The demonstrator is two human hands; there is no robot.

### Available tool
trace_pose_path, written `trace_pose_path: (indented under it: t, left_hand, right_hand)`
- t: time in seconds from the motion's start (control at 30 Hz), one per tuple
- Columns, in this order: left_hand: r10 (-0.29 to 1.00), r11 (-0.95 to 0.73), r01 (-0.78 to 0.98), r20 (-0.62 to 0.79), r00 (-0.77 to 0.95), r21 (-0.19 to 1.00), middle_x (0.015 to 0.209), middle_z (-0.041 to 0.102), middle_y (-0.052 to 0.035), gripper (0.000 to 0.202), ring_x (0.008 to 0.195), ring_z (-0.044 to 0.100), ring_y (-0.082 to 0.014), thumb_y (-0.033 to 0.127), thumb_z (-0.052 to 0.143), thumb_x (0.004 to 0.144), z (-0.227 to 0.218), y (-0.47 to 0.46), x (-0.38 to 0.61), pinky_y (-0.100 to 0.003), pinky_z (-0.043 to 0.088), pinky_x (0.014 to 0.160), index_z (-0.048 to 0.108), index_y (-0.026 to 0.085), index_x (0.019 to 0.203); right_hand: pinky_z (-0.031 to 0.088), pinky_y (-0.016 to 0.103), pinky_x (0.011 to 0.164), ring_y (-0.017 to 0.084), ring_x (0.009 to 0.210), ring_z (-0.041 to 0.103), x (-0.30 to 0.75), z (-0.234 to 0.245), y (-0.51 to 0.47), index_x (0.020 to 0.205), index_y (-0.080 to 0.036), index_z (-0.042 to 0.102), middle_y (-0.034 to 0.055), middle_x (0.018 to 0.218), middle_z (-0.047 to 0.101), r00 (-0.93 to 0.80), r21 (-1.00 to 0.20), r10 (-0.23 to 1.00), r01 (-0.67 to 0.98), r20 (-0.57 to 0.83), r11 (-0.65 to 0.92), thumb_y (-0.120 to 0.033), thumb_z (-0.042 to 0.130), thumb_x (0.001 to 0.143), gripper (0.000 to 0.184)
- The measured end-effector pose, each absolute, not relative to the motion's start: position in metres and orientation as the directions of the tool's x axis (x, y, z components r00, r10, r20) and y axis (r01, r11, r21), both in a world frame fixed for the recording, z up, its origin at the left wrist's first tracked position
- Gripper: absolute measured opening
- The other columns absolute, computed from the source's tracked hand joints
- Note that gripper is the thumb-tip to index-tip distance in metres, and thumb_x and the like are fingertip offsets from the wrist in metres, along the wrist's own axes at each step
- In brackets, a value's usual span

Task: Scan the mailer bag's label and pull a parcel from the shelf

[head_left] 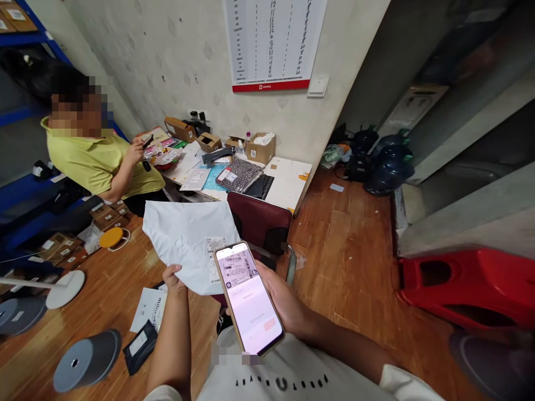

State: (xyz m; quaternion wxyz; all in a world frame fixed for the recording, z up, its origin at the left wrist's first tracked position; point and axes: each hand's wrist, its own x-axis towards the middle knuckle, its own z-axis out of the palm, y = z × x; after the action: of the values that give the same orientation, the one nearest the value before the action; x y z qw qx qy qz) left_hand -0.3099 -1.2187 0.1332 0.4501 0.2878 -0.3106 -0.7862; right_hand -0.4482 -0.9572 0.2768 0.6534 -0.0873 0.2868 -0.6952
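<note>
My left hand (174, 278) grips a white mailing bag (184, 228) by its lower left edge, thumb on top. A printed shipping label (213, 245) sits on the bag's right part, partly covered by the phone. With my right hand (273, 292) I hold a smartphone (251, 301) in a tan case, screen facing me. Its upper screen shows a camera picture of a label with barcodes; the lower part is mostly white. The phone is above the bag's lower right corner. Most of my right fingers are hidden behind the phone.
A maroon chair (259, 223) stands just beyond the bag, before a white table (288, 178) with parcels and small boxes. A person in a yellow shirt (92, 167) holds a phone at left. Grey stools (90, 356), a red plastic object (460, 284) and water jugs (390, 161) are around.
</note>
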Motion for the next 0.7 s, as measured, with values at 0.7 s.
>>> trace_pose_path:
  t: [0.7]
  left_hand:
    - [-0.846,-0.453,0.395,-0.246,-0.473,0.799,0.098,0.072,-0.0053,0.065,0.123,0.053,-0.039,0.014,0.058,0.039,0.14,-1.341,-0.341,-0.053,0.037,0.112,0.068,0.02,0.103]
  right_hand:
    - [0.047,0.038,0.092,0.024,0.084,0.07,-0.472,0.27,-1.083,0.093,-0.014,0.064,0.0087,0.083,0.074,-0.275,-0.541,-0.851,0.841,-0.447,0.013,-0.028,0.053,0.081,0.021]
